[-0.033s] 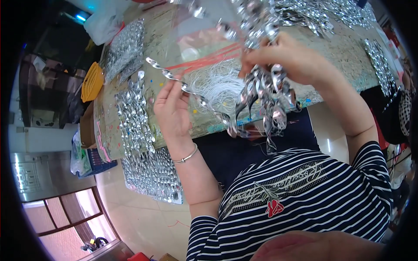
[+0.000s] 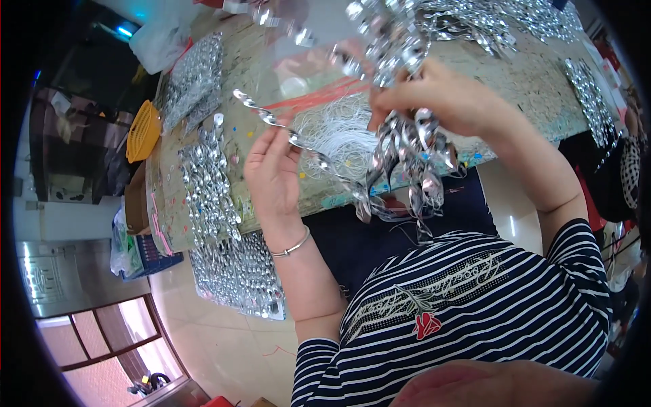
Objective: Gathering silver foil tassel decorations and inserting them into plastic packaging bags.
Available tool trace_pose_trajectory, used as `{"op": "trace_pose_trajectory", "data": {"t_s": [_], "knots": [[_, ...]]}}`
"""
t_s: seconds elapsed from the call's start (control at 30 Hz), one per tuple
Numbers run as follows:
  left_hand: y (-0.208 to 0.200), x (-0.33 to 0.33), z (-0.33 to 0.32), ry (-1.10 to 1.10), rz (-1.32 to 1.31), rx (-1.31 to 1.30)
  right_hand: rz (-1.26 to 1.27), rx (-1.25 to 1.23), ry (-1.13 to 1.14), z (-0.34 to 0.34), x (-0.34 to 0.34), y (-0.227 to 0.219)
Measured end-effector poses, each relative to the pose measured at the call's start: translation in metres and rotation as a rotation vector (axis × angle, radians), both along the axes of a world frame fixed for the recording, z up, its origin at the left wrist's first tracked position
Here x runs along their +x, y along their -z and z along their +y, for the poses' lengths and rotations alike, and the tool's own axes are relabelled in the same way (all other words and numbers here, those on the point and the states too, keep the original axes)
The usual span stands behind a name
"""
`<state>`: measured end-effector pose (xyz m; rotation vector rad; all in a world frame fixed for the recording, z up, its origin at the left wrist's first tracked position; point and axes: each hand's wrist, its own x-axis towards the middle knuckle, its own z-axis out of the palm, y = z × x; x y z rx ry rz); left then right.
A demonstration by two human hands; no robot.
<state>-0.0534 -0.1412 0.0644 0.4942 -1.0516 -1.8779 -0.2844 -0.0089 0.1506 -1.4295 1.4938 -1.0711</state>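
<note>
A twisted silver strip [image 2: 325,164] slants above the near edge of the worktop [image 2: 542,98], its long axis running from near right to far left, where its tip points. The left hand [image 2: 272,180] pinches it, grip nearly closed. The right hand [image 2: 451,102] has its grip curled round a silver bunch [image 2: 407,139], hanging nearward. Beyond the strip lie white threads [image 2: 342,132]; farther, heaped silver strips [image 2: 468,27].

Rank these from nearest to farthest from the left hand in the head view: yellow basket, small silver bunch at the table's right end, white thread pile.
From the left hand:
1. White thread pile: just to its right.
2. Yellow basket: off to its left.
3. Small silver bunch: far right, beyond the right arm.
</note>
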Motion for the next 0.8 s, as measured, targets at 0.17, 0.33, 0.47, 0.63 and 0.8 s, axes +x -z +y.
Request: {"op": "trace_pose_trajectory", "data": {"t_s": [0.17,0.33,0.47,0.63,0.8], "knots": [[0.013,-0.027,0.033,0.137,-0.060,0.110,-0.025,0.044,-0.028,0.002,0.020,0.030],[0.040,-0.039,0.050,0.218,-0.016,0.169,-0.373,0.165,0.004,0.000,0.031,0.066],[0.056,-0.048,0.062,0.190,0.010,0.098,-0.408,0.193,0.023,0.012,0.024,0.083],[0.049,-0.059,0.087,0.000,-0.260,0.108,-0.376,0.274,0.087,0.013,0.026,0.110],[0.074,-0.068,0.092,0.043,-0.315,0.024,-0.491,0.199,0.080,0.035,0.034,0.135]]}}
